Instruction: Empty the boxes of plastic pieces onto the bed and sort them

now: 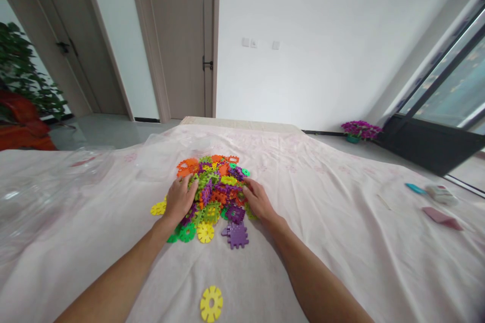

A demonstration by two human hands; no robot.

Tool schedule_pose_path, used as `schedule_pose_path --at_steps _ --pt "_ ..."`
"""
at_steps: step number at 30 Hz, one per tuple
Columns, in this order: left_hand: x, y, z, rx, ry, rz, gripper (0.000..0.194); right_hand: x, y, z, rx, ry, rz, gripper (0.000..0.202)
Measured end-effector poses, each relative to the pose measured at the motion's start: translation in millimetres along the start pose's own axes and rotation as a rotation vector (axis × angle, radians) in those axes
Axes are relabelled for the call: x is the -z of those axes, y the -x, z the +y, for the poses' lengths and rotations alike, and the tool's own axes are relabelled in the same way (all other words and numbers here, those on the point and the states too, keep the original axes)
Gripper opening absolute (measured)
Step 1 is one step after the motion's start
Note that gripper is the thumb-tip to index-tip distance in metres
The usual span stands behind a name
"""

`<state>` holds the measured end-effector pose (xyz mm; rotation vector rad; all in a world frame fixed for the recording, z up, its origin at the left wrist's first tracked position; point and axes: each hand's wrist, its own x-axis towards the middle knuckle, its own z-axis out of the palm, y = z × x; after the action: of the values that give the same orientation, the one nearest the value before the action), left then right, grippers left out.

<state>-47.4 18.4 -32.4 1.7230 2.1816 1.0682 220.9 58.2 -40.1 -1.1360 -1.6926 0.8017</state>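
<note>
Pressed flat, fingers spread, against either side of the toy-piece pile point(214, 186) at frame centre on the cloth-covered counter point(341, 222): left hand point(180, 199), right hand point(257, 201); nothing gripped. No readable writing anywhere.

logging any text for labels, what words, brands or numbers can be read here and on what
None: no readable text anywhere in the view.
The pile of plastic interlocking pieces under the left hand and right hand is blank.
The small items at the cloth's right edge are too blurred to read.
</note>
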Motion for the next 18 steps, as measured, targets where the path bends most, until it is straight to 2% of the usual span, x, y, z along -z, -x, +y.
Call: schedule_pose_path --at_steps 4,7,9,12,15,18 --pt "2.7 9 17 -0.168 0.344 -0.003 0.05 0 7 -20 -0.015 -0.241 -0.091 0.043" --pt "13.2 17 31 -0.237 0.523 -0.049 0.052 2 11 -28 0.034 -0.291 -0.073 0.041" --pt "17.8 23 38 -0.284 0.562 -0.11 0.054 3 12 -29 0.058 -0.315 -0.054 0.041" --pt "20.6 32 47 -0.429 0.48 -0.223 0.06 4 11 -27 0.044 -0.322 -0.042 0.042" --pt "25.5 40 59 -0.66 0.287 -0.344 0.063 4 10 -24 0.02 -0.308 -0.031 0.044" --pt "37.4 51 76 -0.875 0.11 -0.414 0.065 4 9 -20 0.006 -0.277 -0.008 0.044"
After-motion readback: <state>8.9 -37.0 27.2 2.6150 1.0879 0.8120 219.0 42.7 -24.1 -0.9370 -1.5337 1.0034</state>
